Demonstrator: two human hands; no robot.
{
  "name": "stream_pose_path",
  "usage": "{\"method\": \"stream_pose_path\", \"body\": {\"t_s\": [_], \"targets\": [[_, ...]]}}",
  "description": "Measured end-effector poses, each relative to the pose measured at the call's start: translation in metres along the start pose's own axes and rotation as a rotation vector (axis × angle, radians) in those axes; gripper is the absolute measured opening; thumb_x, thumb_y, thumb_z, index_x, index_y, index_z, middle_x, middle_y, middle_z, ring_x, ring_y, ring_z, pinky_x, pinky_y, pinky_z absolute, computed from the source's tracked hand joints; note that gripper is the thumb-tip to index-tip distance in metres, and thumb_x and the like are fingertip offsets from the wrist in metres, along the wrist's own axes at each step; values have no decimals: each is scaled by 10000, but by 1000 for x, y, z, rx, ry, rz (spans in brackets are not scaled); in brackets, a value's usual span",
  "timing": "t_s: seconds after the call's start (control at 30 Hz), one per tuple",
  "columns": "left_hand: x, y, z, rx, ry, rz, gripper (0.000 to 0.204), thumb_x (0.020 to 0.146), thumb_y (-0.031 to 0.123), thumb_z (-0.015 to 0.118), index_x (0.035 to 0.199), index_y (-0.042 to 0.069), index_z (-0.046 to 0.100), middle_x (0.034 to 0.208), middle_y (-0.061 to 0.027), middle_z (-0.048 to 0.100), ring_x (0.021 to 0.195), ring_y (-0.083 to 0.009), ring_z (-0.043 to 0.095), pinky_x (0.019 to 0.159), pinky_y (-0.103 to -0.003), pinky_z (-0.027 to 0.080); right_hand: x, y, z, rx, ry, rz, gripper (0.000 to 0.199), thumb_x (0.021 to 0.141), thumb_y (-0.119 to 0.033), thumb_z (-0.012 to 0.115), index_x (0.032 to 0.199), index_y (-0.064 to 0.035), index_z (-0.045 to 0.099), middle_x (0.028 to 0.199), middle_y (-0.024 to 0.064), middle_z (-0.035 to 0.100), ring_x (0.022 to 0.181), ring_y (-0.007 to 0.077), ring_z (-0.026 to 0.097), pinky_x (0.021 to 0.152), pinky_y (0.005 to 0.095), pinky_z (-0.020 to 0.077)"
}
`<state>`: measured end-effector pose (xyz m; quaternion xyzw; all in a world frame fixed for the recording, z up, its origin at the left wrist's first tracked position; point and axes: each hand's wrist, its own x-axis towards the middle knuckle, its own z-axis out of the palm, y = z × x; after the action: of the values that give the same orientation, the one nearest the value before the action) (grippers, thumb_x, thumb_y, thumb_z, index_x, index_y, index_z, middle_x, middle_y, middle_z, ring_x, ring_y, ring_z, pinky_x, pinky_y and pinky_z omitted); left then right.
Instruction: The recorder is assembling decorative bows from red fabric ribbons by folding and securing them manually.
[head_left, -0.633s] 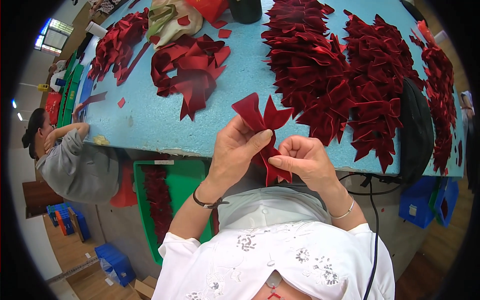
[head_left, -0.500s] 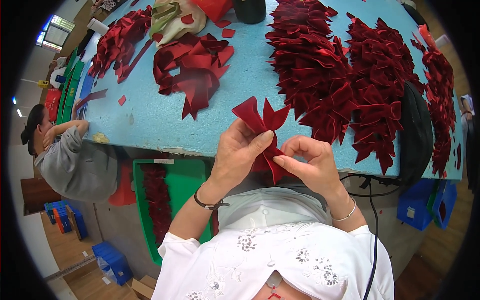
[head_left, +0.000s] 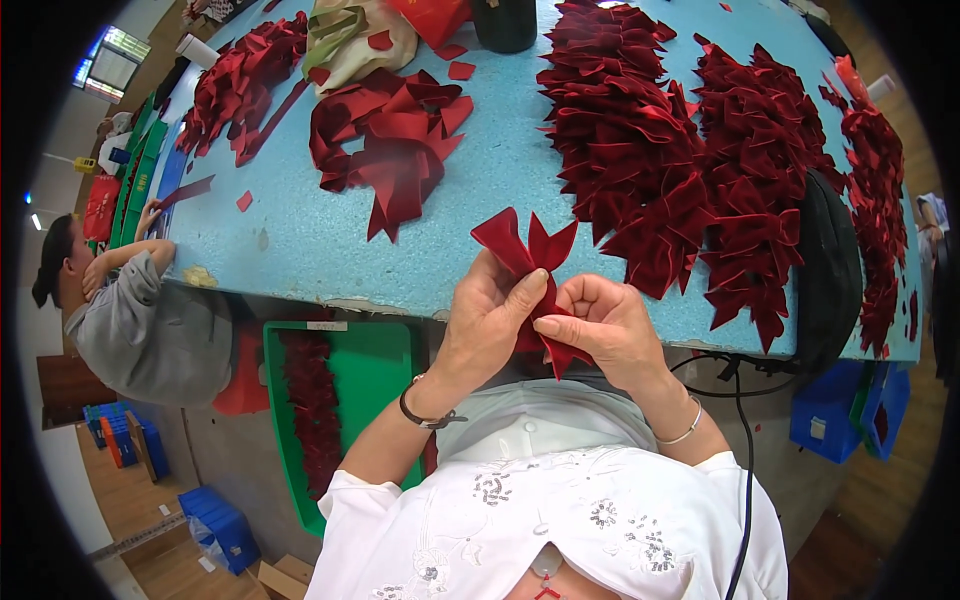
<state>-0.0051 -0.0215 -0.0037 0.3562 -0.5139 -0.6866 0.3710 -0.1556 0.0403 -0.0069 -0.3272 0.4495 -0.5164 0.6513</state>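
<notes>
Head view: left hand (head_left: 482, 325) and right hand (head_left: 618, 335) both pinch the red bow (head_left: 551, 246), seemingly light, soft and easily creased; its gathered middle looks the best hold.

bow (head_left: 552, 243): velvety cloth | tabletop (head_left: 275, 255): rough, pebbled | green bin (head_left: 375, 400): smooth plastic

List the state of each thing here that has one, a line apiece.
Bow: upheld in both hands, loops spread at top.
Left hand: pinching the bow's middle.
Right hand: pinching its lower part.
Ribbons: loose, heaped.
Piled bows: overlapping in rows.
Green bin: open, partly filled.
Cable: hanging.
</notes>
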Motion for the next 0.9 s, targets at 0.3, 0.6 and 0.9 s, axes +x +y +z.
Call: {"method": "stream_pose_path", "body": {"t_s": [0.3, 0.6, 0.9], "targets": [[-3, 9, -10, -229, -143, -150, 390, 843, 39, 627, 1184, -24, 449, 1018, -88, 577, 901, -135, 555, 762, -252, 466, -1, -2, -5, 139, 55, -18, 121, 844, -64, 648, 882, 35, 589, 756, 65, 615, 601, 115, 590, 511, 233, 503], [-12, 18, -15, -157, -210, -243, 507, 766, -48, 652, 1213, -61, 411, 1057, -122, 569, 929, -155, 563, 813, -268, 467, -2, 0, -12, 233, 16, 9, 115, 858, -73, 628, 878, 34, 588, 769, 66, 609, 591, 121, 589, 479, 250, 508], [-10, 13, -14, -108, -278, -200, 496, 763, -59, 642, 1210, -64, 427, 1074, -121, 578, 947, -148, 560, 822, -259, 459, -6, 0, -10, 211, 51, -33, 98, 856, -58, 625, 864, 29, 580, 762, 50, 604, 605, 97, 577, 489, 240, 496]]}}
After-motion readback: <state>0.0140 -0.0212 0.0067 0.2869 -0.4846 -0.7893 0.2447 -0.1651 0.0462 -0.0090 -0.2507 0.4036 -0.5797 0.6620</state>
